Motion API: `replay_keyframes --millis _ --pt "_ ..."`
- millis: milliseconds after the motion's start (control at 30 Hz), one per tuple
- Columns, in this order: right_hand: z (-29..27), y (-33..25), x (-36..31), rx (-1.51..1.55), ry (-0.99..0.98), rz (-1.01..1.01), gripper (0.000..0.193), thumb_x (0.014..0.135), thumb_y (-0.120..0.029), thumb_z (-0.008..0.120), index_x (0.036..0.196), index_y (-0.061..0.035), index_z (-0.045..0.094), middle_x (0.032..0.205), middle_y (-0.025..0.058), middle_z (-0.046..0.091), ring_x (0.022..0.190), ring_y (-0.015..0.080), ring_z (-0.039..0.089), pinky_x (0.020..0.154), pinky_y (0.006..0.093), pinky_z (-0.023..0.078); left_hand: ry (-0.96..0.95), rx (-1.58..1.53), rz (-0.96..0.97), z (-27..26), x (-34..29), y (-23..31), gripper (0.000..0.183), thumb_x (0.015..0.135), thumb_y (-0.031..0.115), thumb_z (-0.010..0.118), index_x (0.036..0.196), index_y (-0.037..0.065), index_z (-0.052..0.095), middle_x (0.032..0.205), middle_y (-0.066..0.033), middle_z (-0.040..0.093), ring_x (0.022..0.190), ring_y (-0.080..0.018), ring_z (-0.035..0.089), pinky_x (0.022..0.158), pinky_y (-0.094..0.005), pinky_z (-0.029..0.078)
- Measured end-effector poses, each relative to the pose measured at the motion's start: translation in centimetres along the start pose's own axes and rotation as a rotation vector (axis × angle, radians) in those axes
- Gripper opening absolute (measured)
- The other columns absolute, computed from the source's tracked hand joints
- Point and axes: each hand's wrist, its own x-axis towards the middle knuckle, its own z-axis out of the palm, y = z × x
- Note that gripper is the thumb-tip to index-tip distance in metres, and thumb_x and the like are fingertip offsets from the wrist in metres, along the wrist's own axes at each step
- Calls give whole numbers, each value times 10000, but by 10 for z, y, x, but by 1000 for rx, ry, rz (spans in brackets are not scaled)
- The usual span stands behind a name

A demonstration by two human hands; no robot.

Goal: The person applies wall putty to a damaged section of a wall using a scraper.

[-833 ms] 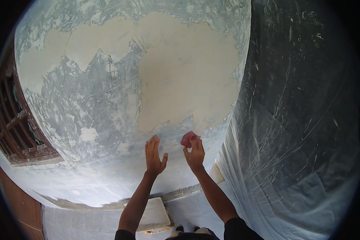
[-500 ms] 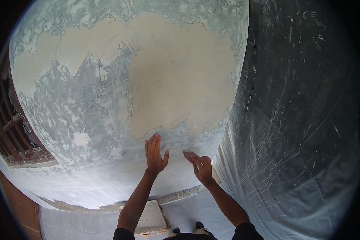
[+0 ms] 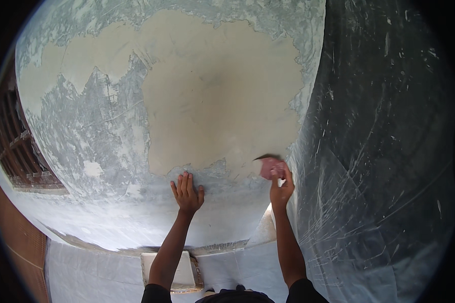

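Observation:
Wet-looking beige plaster (image 3: 222,91) covers a large patch of the grey wall (image 3: 101,136) in front of me. Just below the patch's lower edge, my left hand (image 3: 188,194) lies flat against the wall, fingers stretched out and holding nothing. At the patch's lower right, my right hand (image 3: 282,189) pinches a piece of sandpaper (image 3: 271,168), pink on the back with a dark, curled upper edge. The sandpaper is slightly blurred. Whether its dark side touches the wall, I cannot tell.
Dusty, creased plastic sheeting (image 3: 369,166) hangs along the right, close to my right hand. A brown barred opening (image 3: 23,146) is at the far left. Below, a pale rectangular container (image 3: 187,272) rests on the covered floor (image 3: 96,272).
My right hand has moved up and to the right with the sandpaper, whose pink back now shows. The left hand stays on the wall, its fingers spread a little more. The view has shifted slightly.

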Motion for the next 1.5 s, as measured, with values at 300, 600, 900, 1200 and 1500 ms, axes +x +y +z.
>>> replay_keyframes --millis 300,600,900,1200,1500 --pt "10 -8 -8 -200 -437 -429 404 757 -4 689 1156 -46 642 858 59 688 776 212 574 750 337 434 15 51 12 2 -5 -5 514 884 291 507 1288 -25 468 1370 -168 445 1339 -318 328 1122 -536 155" --pt "0 8 -21 -81 -259 -193 328 781 -35 701 1107 -39 656 956 78 678 801 188 580 791 313 452 23 63 18 7 -5 -1 515 893 301 494 1287 -28 464 1363 -172 445 1339 -320 328 1121 -542 155" --pt "-9 9 5 331 328 230 354 875 -104 658 1179 51 565 979 78 628 906 152 582 822 291 480 -13 94 56 3 -8 -9 558 920 315 466 1336 -48 381 1395 -200 388 1351 -350 283 1119 -559 123" --pt "4 22 -32 -107 -191 74 355 879 -67 636 1208 37 558 1005 114 642 931 166 596 854 304 461 26 67 36 3 -4 -7 500 906 312 476 1278 -22 473 1357 -168 449 1339 -318 328 1123 -539 155" --pt "-5 48 -46 24 -309 -95 362 869 -61 650 1205 48 568 1023 90 631 949 156 575 871 287 457 24 55 38 7 -9 -1 517 895 316 490 1291 -15 463 1367 -166 442 1342 -317 324 1123 -543 150"
